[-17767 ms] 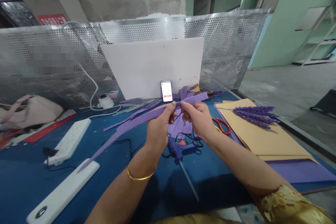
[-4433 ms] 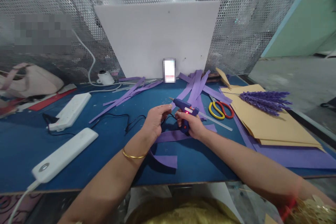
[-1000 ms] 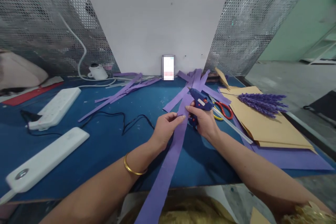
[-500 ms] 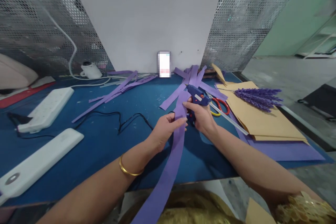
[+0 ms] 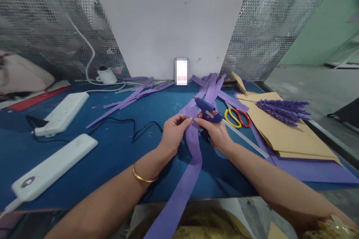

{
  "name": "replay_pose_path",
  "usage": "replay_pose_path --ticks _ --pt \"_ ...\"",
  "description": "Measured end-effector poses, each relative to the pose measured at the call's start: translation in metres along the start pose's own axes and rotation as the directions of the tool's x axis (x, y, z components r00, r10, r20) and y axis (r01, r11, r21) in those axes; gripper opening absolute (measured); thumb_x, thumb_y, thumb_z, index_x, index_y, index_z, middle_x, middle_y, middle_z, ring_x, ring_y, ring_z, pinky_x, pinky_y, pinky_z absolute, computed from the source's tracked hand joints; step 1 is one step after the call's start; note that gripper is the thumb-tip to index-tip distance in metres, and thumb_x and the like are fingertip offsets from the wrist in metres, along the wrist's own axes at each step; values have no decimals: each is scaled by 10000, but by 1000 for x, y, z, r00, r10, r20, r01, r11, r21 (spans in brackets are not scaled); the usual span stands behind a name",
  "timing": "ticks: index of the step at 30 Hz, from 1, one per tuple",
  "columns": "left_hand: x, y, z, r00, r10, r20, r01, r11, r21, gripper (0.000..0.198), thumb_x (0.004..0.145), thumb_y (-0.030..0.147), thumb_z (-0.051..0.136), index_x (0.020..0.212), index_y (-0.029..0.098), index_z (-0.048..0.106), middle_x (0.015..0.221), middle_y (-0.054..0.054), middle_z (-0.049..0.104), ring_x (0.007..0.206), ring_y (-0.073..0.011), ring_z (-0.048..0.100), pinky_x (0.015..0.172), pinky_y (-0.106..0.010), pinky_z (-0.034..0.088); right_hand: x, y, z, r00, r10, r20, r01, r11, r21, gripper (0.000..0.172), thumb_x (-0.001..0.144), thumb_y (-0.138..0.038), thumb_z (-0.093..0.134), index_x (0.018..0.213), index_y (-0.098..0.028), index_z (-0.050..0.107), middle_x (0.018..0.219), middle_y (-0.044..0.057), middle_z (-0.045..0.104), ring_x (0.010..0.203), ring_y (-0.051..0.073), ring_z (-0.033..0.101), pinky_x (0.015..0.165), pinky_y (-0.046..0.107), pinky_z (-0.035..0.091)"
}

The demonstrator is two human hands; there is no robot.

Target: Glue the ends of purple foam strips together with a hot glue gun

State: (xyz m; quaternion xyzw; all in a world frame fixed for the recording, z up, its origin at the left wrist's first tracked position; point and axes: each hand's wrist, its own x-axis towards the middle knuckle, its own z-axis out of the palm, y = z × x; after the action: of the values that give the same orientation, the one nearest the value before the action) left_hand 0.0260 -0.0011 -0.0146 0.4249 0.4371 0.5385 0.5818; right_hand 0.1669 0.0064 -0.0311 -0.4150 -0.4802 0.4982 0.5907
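Near the middle of the table, my left hand (image 5: 174, 130) pinches a long purple strip (image 5: 193, 145) close to its upper end. The strip hangs down over the table's front edge toward my lap. My right hand (image 5: 217, 130) grips a blue glue gun (image 5: 208, 109), its nozzle pointing up and left; a clear glue stick (image 5: 246, 139) juts from the gun's rear. The right thumb and a fingertip also press the strip's right edge, beside my left thumb. Behind the gun lie more purple strips (image 5: 211, 87). Scissors (image 5: 237, 117) with red and yellow handles rest right of the gun.
On the right, lavender stems (image 5: 283, 110) lie across tan sheets (image 5: 297, 140), with purple sheets (image 5: 316, 170) beneath. White power strips (image 5: 66, 114) and a black cord (image 5: 133, 125) occupy the left. A phone (image 5: 181, 71) leans on a white board (image 5: 174, 30).
My left hand has slid up the strip, and both thumbs now meet near its top. The strip bends more below my hands. The whole view has shifted slightly.
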Motion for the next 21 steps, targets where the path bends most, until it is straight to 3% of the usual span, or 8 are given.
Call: replay_pose_path --ticks 7,14,17,21 --pt "-5 0 3 999 19 49 -21 999 39 346 648 376 796 603 160 529 549 64 470 518 -57 384 505 -194 320 6 -13 -2 998 -39 -59 43 996 75 207 722 -298 795 775 -219 612 588 -51 575 551 117 515 581 272 424" --pt "-8 -1 3 993 1 116 -3 1000 19 287 673 397 797 715 137 683 643 15 623 564 -84 502 554 -207 409 -1 -9 -3 999 -40 -17 39 998 -56 194 741 -313 767 800 -213 611 573 -60 565 542 120 528 579 267 417" --pt "-6 1 2 998 -1 63 2 1000 -19 270 663 376 807 745 135 716 668 -3 665 594 -105 559 587 -220 451 -3 -11 -4 999 -45 24 48 986 -162 207 777 -370 745 798 -214 610 584 -54 569 549 121 519 567 263 408" --pt "-4 5 1 1000 23 -8 -23 999 -31 250 642 347 822 738 131 738 646 2 668 548 -85 521 535 -202 421 -3 -15 -4 998 -57 34 62 977 -202 252 790 -426 739 771 -215 603 599 -46 580 546 118 516 552 258 401"
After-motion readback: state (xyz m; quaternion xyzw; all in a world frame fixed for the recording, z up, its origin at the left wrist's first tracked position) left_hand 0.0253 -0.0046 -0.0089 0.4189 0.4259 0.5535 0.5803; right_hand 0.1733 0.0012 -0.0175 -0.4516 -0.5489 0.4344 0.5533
